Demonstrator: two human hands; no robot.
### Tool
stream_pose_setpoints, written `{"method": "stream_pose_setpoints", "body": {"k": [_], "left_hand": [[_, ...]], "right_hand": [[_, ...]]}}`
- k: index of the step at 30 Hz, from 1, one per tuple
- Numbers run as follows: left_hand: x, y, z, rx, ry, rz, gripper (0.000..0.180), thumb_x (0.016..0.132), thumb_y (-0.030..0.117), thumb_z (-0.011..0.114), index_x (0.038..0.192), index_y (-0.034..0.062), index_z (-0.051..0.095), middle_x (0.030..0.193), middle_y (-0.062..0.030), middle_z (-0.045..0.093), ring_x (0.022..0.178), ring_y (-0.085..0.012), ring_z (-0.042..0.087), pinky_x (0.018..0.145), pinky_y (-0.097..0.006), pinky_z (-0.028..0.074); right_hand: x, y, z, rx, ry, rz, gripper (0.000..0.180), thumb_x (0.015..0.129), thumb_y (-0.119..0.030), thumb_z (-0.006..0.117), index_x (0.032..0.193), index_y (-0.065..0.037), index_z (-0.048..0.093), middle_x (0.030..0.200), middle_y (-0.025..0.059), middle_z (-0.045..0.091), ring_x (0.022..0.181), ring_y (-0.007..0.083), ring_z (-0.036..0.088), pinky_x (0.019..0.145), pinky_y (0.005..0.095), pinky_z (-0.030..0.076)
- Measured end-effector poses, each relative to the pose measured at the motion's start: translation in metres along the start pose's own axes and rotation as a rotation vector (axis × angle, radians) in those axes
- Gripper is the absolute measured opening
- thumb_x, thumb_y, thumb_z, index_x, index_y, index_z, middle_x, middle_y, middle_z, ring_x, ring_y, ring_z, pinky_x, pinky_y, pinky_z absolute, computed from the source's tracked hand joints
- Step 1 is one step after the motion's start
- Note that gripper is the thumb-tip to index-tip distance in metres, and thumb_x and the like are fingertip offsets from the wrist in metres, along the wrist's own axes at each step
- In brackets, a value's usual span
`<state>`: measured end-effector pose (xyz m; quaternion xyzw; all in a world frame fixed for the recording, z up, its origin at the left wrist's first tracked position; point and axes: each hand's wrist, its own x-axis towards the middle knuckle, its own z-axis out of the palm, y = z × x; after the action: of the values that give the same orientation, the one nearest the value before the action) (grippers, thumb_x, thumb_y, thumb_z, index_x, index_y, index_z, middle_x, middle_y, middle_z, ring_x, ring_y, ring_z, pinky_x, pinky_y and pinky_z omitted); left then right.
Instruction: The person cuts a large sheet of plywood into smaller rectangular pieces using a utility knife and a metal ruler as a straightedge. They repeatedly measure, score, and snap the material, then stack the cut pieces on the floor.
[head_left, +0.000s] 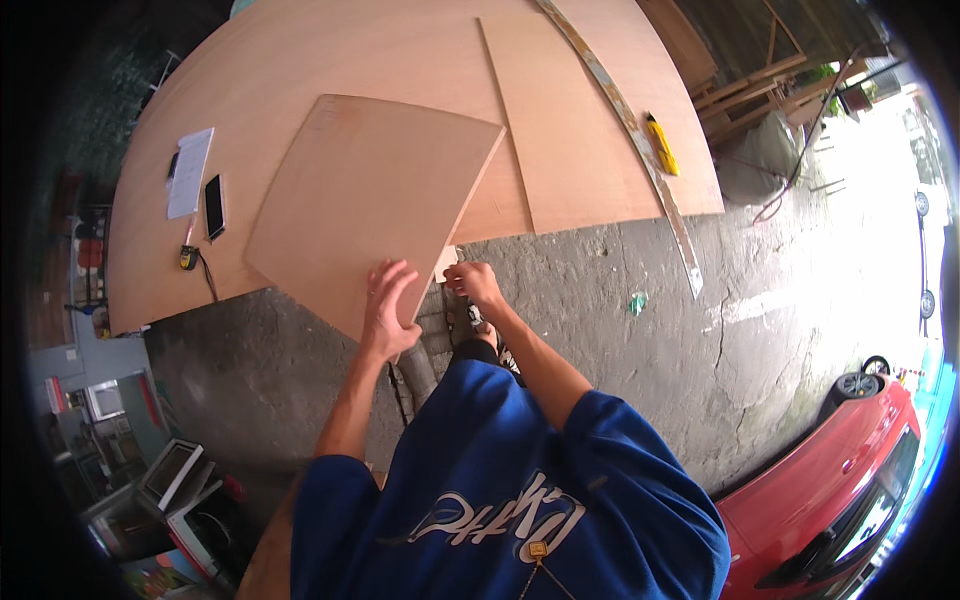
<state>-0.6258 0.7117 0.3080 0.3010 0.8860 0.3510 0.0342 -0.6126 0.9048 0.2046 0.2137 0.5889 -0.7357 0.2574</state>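
Plywood panel (375, 200) edge under left hand (390, 310)

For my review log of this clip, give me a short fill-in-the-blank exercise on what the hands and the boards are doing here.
1. The left hand lies flat on a loose ____ panel.
2. The right hand pinches something small at the panel's ____ edge.
3. A yellow utility knife lies beside the long ____.
4. A dark phone lies next to a sheet of ____.

Missing words: plywood; right; straightedge; paper
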Motion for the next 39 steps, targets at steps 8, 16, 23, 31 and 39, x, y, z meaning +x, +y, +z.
{"method": "stream_pose_setpoints", "body": {"k": [8, 16, 23, 31, 39], "left_hand": [[-0.051, -0.027, 0.009, 0.124, 0.135, -0.234, 0.067, 0.056, 0.018, 0.075, 0.119, 0.0083, 0.055, 0.131, -0.0162, 0.043, 0.129, -0.0389, 0.034, 0.106, -0.054, 0.026], [-0.088, -0.038, -0.004, -1.317, 0.915, -1.258, 0.056, 0.084, 0.038, 0.067, 0.118, -0.0041, 0.054, 0.107, -0.0106, 0.061, 0.093, -0.0232, 0.06, 0.08, -0.036, 0.046], [-0.091, -0.006, 0.006, -0.748, 1.177, -1.026, 0.042, 0.091, 0.032, 0.059, 0.11, -0.0058, 0.059, 0.095, -0.0079, 0.065, 0.086, -0.0129, 0.059, 0.073, -0.027, 0.046], [-0.22, 0.074, -0.036, -0.222, 1.41, -1.045, 0.028, 0.089, 0.026, 0.064, 0.088, -0.002, 0.064, 0.074, 0.0022, 0.06, 0.064, -0.0046, 0.048, 0.054, -0.023, 0.04], [-0.384, 0.129, -0.053, 0.059, 1.553, -1.065, 0.029, 0.085, 0.023, 0.07, 0.072, -0.0009, 0.058, 0.061, 0.0062, 0.047, 0.06, -0.0022, 0.038, 0.048, -0.022, 0.031]], "right_hand": [[0.006, -0.033, 0.029, 0.262, -0.198, -0.086, 0.036, 0.091, -0.021, 0.058, 0.117, 0.003, 0.053, 0.111, 0.0165, 0.061, 0.101, 0.0284, 0.06, 0.083, 0.0444, 0.052], [0.006, -0.041, 0.028, 0.41, -0.326, -0.148, 0.034, 0.083, -0.011, 0.068, 0.113, -0.002, 0.057, 0.112, 0.0106, 0.062, 0.105, 0.0249, 0.06, 0.086, 0.0424, 0.05], [-0.01, -0.017, 0.017, 0.395, -0.497, -0.071, 0.044, 0.084, -0.015, 0.067, 0.122, -0.002, 0.05, 0.118, 0.0118, 0.058, 0.103, 0.025, 0.059, 0.088, 0.0412, 0.048], [-0.064, 0.014, 0.012, -1.083, -1.132, -0.051, 0.039, 0.086, -0.032, 0.064, 0.112, -0.003, 0.063, 0.106, 0.0116, 0.066, 0.095, 0.023, 0.063, 0.084, 0.0321, 0.049], [-0.036, -0.024, 0.139, -0.954, -0.949, -0.571, 0.023, 0.086, -0.022, 0.059, 0.094, -0.004, 0.069, 0.086, 0.0123, 0.069, 0.082, 0.0195, 0.066, 0.073, 0.0337, 0.05]]}}
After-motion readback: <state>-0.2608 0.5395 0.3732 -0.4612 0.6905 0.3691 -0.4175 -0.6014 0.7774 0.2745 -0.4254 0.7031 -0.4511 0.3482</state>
